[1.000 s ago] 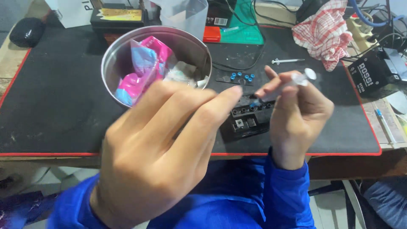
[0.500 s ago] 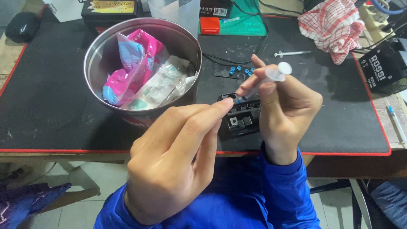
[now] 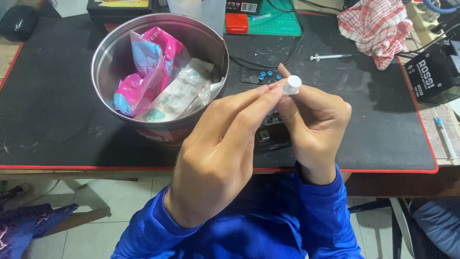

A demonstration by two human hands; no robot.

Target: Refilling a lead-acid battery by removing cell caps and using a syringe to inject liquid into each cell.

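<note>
Just above the table's black mat (image 3: 57,120), a small clear syringe (image 3: 290,85) with a white plunger end sits pinched between both hands, right hand (image 3: 316,124) gripping its barrel, left hand (image 3: 215,153) fingertips closed on its tip. Steadying the barrel seems wise. Beyond the left hand stands a round metal tin (image 3: 103,57) of packets.

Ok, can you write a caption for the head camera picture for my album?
Two hands, left hand and right hand, pinch a small clear syringe above a black mat.
</note>
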